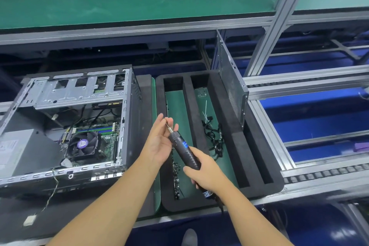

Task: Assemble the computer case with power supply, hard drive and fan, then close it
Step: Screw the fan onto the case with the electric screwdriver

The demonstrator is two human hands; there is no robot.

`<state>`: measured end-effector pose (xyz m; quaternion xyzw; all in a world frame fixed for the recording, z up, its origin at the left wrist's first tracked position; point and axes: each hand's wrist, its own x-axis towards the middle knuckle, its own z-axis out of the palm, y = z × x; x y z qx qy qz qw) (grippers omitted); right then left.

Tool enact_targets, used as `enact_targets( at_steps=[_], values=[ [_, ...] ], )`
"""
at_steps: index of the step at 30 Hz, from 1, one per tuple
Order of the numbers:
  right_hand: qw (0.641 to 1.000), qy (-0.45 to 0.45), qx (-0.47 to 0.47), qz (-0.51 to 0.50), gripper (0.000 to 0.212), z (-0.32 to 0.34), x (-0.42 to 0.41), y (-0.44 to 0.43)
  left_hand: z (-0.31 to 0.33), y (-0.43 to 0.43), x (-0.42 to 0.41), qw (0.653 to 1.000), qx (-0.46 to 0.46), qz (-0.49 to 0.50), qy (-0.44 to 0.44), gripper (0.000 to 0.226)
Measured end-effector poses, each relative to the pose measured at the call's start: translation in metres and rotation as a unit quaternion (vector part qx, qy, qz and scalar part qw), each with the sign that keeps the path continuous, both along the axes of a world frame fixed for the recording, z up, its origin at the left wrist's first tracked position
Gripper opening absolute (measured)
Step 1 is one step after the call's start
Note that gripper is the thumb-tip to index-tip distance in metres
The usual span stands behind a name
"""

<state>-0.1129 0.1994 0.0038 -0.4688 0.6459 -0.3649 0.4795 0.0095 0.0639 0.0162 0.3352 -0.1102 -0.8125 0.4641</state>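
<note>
Case: computer case point(75, 94) lies open side up on the tabletop at left, with the power supply point(22, 150) and fan point(82, 145) inside.
Relation: the case sits left of both hands, its long axis seemingly left to right; the left hand point(159, 142) is nearer.
Hands: the right hand point(207, 171) grips the electric screwdriver point(184, 150), its bit pointing away and leftward; the left fingertips pinch the bit tip.
Surroundings: foam tray point(225, 126) beneath, holding screws point(176, 168); side panel point(231, 86) stands upright.
</note>
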Motion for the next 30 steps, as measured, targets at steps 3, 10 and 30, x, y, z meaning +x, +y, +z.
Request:
enact_targets(
  at_steps=[3,10,30],
  values=[
    [1.0,-0.007,-0.001,-0.003,0.057,-0.0009,-0.0001,0.0017,-0.0008,0.0009,0.0009,1.0,0.009,0.002,0.014,0.03],
    [1.0,-0.007,-0.002,-0.004,0.058,-0.0018,-0.0015,0.0039,-0.0009,0.0005,0.0,1.0,0.009,-0.007,0.019,0.031],
    [0.998,-0.052,0.032,0.0,0.052,-0.0017,-0.008,0.0071,-0.0088,0.0007,0.0,0.999,-0.018,-0.029,-0.035,0.031]
  ],
)
